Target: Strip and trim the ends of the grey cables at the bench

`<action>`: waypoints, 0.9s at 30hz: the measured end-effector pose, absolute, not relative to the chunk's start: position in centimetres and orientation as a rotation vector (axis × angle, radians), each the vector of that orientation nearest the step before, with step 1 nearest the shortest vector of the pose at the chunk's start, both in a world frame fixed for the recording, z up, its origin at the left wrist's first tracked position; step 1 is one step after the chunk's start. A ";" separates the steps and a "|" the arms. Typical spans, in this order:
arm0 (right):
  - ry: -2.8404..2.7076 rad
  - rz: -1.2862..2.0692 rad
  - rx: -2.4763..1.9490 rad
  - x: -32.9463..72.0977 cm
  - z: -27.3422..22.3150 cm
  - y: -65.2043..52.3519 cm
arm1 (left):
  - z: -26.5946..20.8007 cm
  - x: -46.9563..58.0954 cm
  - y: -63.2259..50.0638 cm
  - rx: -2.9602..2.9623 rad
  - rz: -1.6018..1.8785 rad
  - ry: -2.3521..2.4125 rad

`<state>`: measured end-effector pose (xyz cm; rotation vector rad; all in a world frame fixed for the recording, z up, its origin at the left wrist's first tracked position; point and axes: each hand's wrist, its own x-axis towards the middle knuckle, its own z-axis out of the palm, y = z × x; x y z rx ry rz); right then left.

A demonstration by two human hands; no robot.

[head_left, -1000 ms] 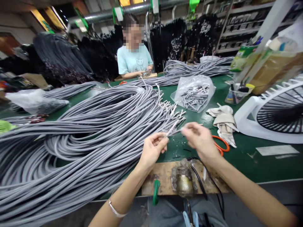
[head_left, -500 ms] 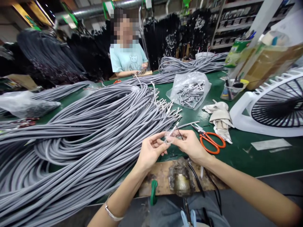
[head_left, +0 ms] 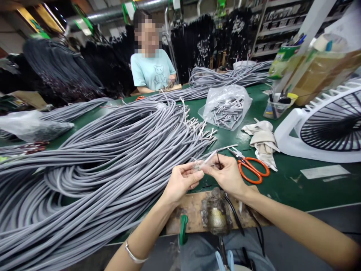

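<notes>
Close together over the table, my two hands work on a thin whitish strand (head_left: 210,158) with wispy, see-through fibres about it. My left hand (head_left: 184,178) pinches the fibres between thumb and fingers. The thumb and forefinger of my right hand (head_left: 227,173) grip the whitish strand, and a dark thin wire (head_left: 219,160) stands up beside them. What the strand joins to is hidden by my fingers. Grey cables (head_left: 135,150) lie in a big coil to the left, their pale stripped ends (head_left: 203,130) just beyond my hands.
Orange-handled scissors (head_left: 254,169) lie right of my right hand, near a crumpled cloth (head_left: 263,139) and a white fan (head_left: 293,150). A clear bag (head_left: 225,107) of short grey pieces lies behind. A wooden board (head_left: 194,214) carries a crusted metal pot (head_left: 216,216). A co-worker (head_left: 152,71) sits opposite.
My right hand has shifted slightly right and the whitish strand has tilted over to the right. The fibres now spread leftward above my left fingers. The things on the table stay put.
</notes>
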<state>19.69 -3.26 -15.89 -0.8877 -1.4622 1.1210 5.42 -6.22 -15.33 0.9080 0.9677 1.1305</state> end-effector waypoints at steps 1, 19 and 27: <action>-1.478 1.101 -0.867 19.7 -15.9 -3.3 | -15.4 5.4 -6.2 0.901 1.159 0.955; -1.635 0.917 -0.935 19.8 -16.2 -3.7 | -15.5 6.5 -5.9 0.815 1.449 1.112; -1.398 1.084 -0.976 19.7 -15.9 -2.9 | -13.8 5.8 -6.4 0.764 1.312 0.781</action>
